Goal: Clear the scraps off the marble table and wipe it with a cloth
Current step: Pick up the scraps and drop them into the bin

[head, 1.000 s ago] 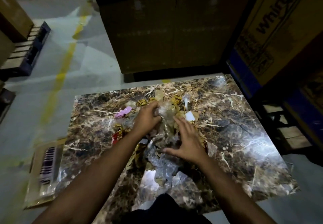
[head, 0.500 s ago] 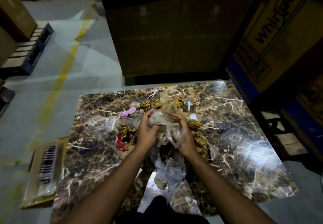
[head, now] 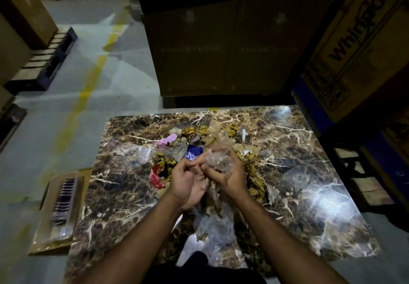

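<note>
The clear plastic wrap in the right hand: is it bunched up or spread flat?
Bunched up. The clear crinkled plastic wrap sits as a crumpled wad inside the curled fingers of the right hand, above the marble table.

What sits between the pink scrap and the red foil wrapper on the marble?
Head view: a crumpled grey-clear plastic piece and gold foil bits lie between the pink paper scrap and red foil wrapper; not bare.

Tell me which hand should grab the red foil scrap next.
Left, probably. The left hand is open with nothing clearly gripped, and the shiny red foil scrap lies on the brown marble table just to its left. The right hand is curled round a crumpled clear plastic wad.
</note>
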